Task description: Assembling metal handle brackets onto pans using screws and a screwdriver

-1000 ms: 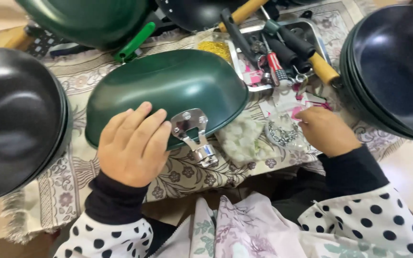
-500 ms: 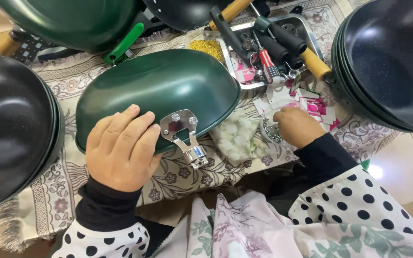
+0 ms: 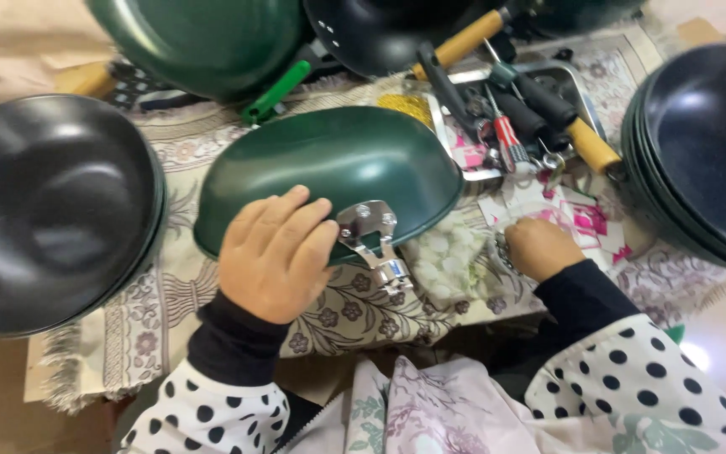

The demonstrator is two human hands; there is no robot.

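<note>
Green wok (image 3: 329, 168), turned bottom-up, lies in the middle of the patterned cloth (image 3: 161, 294) in front of us, its silver handle bracket (image 3: 370, 240) pointing toward us. Our left hand (image 3: 272, 252) rests on the near rim of it, fingers curled over the edge and pressing it down, thumb just beside the bracket. Our right hand (image 3: 541, 248) sits to the right of the wok on the cloth, fingers bent inward over some small metal piece; we cannot tell whether they actually pinch it. Just beyond that hand lie white paper labels with pink printing (image 3: 577, 219), flat and scattered, one touching the next. Between the two hands a clear bag of small white parts (image 3: 445, 261) lies against the wok's rim. Behind the labels a metal tray (image 3: 581, 88) holds screwdrivers and tools with black, red and wooden handles (image 3: 531, 118). A stack of black woks (image 3: 52, 210) stands at the left, another stack (image 3: 703, 151) at the right, and more green and black pans (image 3: 212, 38) crowd the far edge, hemming in the workspace on three sides
</note>
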